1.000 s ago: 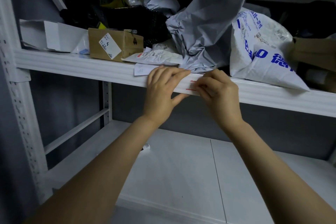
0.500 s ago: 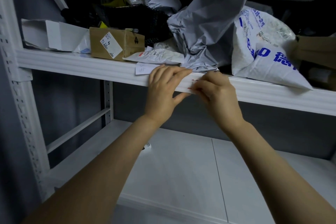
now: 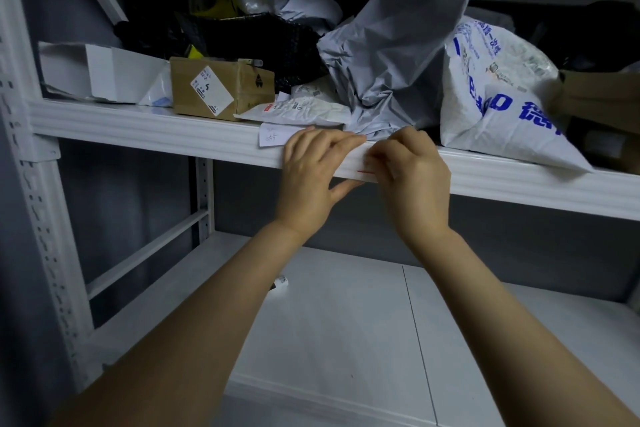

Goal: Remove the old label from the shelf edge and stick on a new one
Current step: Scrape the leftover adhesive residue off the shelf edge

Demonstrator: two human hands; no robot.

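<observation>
The label [image 3: 362,165] sits midway along the shelf edge [image 3: 156,128], between the hands. The left hand [image 3: 311,166] presses flat there, fingers straight. The right hand [image 3: 412,172] pinches the label's end with curled fingers. Best to peel slowly, pressing beside it, so it does not tear.

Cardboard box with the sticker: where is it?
Head view, left of centre: cardboard box on the upper shelf, between a white carton and a grey bag.
</observation>
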